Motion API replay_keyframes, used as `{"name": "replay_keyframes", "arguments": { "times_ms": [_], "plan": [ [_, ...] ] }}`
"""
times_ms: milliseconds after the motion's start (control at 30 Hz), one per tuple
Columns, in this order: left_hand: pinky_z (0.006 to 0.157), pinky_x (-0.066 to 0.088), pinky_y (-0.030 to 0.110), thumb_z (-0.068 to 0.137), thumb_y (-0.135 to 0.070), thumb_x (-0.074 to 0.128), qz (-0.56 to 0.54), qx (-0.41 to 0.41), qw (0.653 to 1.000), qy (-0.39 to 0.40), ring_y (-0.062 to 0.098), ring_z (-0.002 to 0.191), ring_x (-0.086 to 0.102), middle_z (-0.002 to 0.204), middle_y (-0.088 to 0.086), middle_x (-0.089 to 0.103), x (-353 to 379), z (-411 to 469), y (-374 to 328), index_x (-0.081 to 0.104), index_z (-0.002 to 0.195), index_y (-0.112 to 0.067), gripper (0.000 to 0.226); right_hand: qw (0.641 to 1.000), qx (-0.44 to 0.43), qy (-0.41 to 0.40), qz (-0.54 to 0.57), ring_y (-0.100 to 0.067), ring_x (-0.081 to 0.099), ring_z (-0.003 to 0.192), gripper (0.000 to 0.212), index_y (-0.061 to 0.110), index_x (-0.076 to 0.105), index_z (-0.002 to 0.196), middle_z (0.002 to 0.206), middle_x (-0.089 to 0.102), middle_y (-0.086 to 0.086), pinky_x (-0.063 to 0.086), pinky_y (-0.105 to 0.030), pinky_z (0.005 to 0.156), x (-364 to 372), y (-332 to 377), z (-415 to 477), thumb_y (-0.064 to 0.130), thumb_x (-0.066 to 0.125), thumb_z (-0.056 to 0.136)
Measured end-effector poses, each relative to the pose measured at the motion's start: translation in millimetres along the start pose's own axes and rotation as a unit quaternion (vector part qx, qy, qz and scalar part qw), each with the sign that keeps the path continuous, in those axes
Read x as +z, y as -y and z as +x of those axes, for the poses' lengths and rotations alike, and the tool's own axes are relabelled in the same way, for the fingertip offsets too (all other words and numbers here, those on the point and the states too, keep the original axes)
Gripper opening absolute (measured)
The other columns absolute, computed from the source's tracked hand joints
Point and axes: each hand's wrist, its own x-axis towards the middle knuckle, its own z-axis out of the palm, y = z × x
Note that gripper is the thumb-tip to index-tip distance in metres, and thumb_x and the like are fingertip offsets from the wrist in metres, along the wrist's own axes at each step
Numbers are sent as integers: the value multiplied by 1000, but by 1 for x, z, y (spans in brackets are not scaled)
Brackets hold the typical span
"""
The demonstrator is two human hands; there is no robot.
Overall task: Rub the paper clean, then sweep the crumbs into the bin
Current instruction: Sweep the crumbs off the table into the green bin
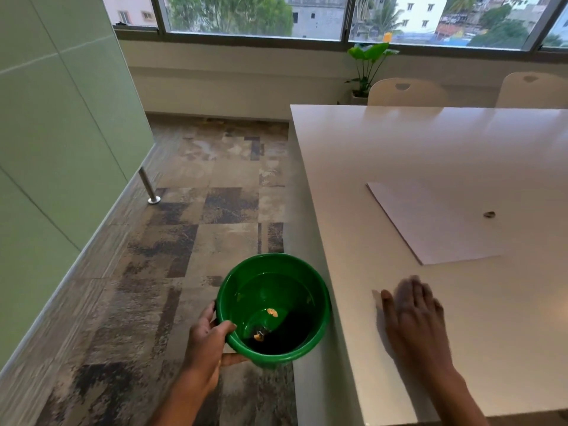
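bin mouth-up beside table (left hand on rim)

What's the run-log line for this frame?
left hand: grips green bin rim at table edge | right hand: open, flat on table | paper: on table, small dark item on it

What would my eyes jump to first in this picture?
The bright green bin, gripped at its rim by the left hand beside the white table. Then the right hand, flat and blurry on the tabletop. Farther back lies the paper with a small dark lump on it.
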Motion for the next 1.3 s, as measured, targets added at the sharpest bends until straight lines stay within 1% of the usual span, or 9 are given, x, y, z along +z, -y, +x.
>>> {"name": "replay_keyframes", "arguments": {
  "times_ms": [233,367,467,600,767,900,967,1067,1300],
  "plan": [
    [62,59,60,94,4,52,0,3,1000,3,36,92,73,118,12,68,-1,5,1,57,134,-35,56,981,-179,64,35,-16,-3,153,88,15,2,159,166,-1,-4,2,-35,125,28,92,-27,73,-5,94],
    [62,60,57,95,1,53,12,13,1000,3,31,87,75,113,8,71,-1,6,3,62,126,-38,51,950,-234,166,124,-11,2,152,81,22,-1,160,167,-5,5,0,-27,118,47,130,-42,72,15,97],
    [61,60,57,93,2,55,6,23,1000,5,30,84,75,105,4,75,-4,7,3,66,119,-43,52,955,-249,96,133,-4,-6,149,67,18,11,160,168,6,3,-10,-20,116,58,142,-43,50,32,104],
    [61,60,57,93,5,56,5,37,999,1,29,90,75,104,1,76,-5,12,7,68,111,-48,57,967,-169,65,177,-11,1,153,63,16,22,158,167,11,0,3,-31,123,66,140,-41,39,43,104],
    [54,59,53,95,0,59,2,32,999,-28,24,83,76,105,-8,74,-16,23,12,64,106,-57,59,974,-70,82,199,-19,-2,154,72,13,8,160,168,1,-6,1,-30,120,87,135,-47,31,47,103],
    [53,59,52,96,-1,60,2,29,999,-42,22,85,75,104,-11,74,-33,34,16,64,97,-63,62,942,18,105,318,-30,29,146,67,17,19,156,158,30,-12,26,-46,121,104,144,-49,15,53,99],
    [54,59,54,96,-3,60,-5,30,999,-42,24,88,75,110,-8,73,-42,39,21,64,104,-58,56,923,50,104,367,-29,53,128,54,19,33,149,139,54,-8,48,-49,105,115,148,-48,12,52,99],
    [51,59,50,96,-2,62,-18,19,998,-58,27,88,74,115,-6,70,-52,51,29,60,107,-52,51,907,92,114,396,-28,64,109,34,25,53,133,114,66,1,53,-39,92,132,151,-39,13,49,101],
    [53,59,40,99,-18,63,-30,-25,997,-62,18,92,72,118,-9,68,-84,94,75,61,110,-40,25,849,167,187,465,-29,69,99,37,42,61,109,111,68,-4,61,-54,78,201,159,-29,8,48,101]
  ]
}}
